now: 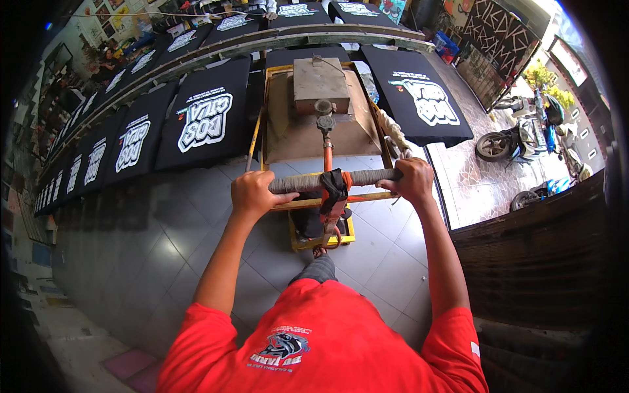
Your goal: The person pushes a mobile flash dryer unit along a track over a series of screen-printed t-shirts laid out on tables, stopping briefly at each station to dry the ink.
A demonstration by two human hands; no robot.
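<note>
Both of my hands are wrapped round a cord-bound handlebar [295, 184] that runs crosswise in front of me. My left hand [253, 194] grips its left end, and my right hand [414, 179] its right end. Black wrapping and an orange post [328, 157] join the bar at its middle. Beyond it sits a wide metal hood [304, 134] with a box [321, 84] on top, held in a yellow frame [261, 124]. A thick whitish rope or cable [392, 129] hangs near my right hand. What lies under the hood is hidden.
Black printed T-shirts lie flat in rows, one [204, 114] left of the hood and another [417, 98] right of it. A metal rail [216, 57] runs behind them. Grey floor tiles [177, 249] surround the yellow wheeled base [352, 230]. Motorcycles [524, 141] stand at the right.
</note>
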